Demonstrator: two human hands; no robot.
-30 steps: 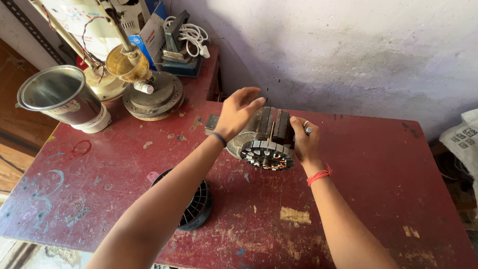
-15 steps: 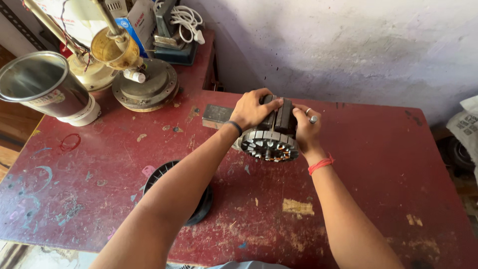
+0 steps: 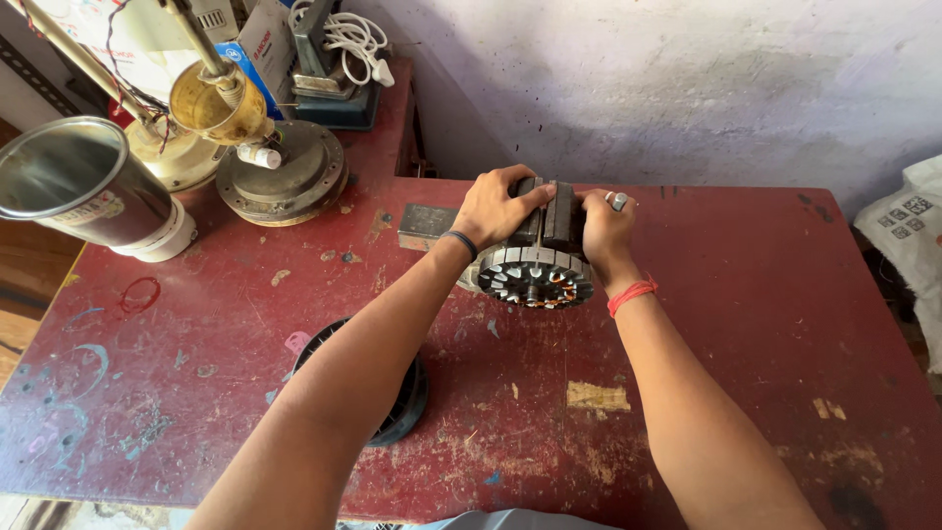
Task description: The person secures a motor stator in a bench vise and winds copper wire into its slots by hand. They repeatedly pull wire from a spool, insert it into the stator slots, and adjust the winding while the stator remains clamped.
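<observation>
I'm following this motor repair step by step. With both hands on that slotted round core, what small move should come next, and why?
Probably lower it flat onto the red table. The left hand and right hand clasp the stacked metal core from either side, tilted with its slotted face toward the camera, near the wall, with bare tabletop just in front.

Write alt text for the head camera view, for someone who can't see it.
Two bare hands, left hand and right hand, grip a round slotted motor stator on a worn red table. A black vented cover lies under the left forearm; a metal can stands far left.
</observation>
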